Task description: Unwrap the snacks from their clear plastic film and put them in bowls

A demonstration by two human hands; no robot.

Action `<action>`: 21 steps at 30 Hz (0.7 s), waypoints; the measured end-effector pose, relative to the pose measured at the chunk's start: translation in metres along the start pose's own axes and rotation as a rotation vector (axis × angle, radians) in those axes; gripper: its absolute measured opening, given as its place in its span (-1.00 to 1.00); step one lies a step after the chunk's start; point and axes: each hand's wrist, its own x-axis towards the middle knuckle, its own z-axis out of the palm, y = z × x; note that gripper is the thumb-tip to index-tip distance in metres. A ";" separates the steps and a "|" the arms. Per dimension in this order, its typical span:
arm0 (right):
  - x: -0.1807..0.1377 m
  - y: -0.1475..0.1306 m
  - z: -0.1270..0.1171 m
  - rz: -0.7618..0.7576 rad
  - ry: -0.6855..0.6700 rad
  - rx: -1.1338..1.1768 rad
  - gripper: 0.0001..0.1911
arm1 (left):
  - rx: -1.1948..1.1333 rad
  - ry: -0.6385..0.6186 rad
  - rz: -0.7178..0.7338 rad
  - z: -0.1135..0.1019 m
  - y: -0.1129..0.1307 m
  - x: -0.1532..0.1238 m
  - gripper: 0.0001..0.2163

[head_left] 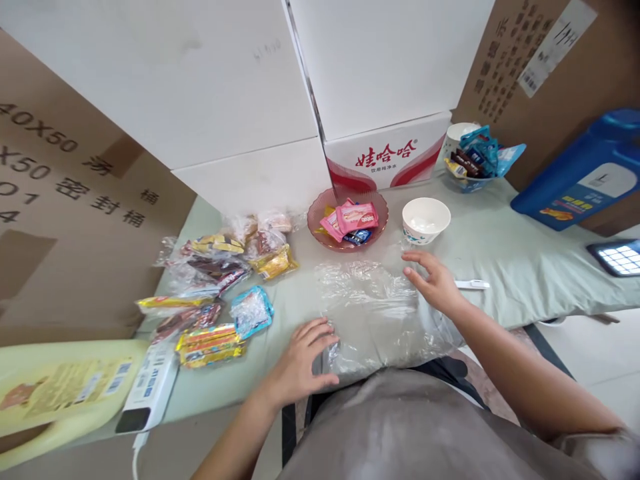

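Observation:
A clear plastic bag (373, 313) lies flat on the pale green tablecloth (505, 260) right in front of me. My left hand (303, 363) rests on its near left edge with fingers spread and flat. My right hand (433, 280) lies open on the bag's far right corner, fingers stretched out. Just beyond sit a pink glass bowl (327, 240) with pink and blue snack packets (356, 217) and an empty white paper bowl (426, 220).
Several wrapped snacks (220, 293) lie scattered at the left. A white power strip (150, 390) and a yellow jug (55, 387) sit at the near left. White and brown cartons (390, 157) stand behind. A cup of packets (475, 157), a blue jug (585, 177) and a phone (617, 257) are at the right.

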 end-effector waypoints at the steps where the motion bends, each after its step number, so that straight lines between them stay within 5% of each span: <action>1: -0.006 0.002 -0.008 -0.013 -0.014 0.016 -0.66 | 0.034 -0.022 0.000 0.004 0.002 -0.006 -0.46; 7: -0.049 0.008 -0.048 -0.125 -0.378 -0.028 -0.63 | 0.148 0.088 -0.014 0.018 0.011 -0.023 -0.74; 12: -0.084 0.007 -0.056 -0.313 -0.679 -0.117 -0.25 | -0.015 0.205 0.043 0.020 0.019 -0.022 -0.86; 16: -0.099 0.000 -0.056 -0.325 -0.616 -0.149 -0.73 | -0.233 0.205 -0.095 0.014 0.020 -0.025 -0.86; 21: -0.091 -0.020 -0.059 -0.204 -0.542 0.048 -0.82 | -0.419 0.269 -0.386 0.001 0.016 -0.023 -0.86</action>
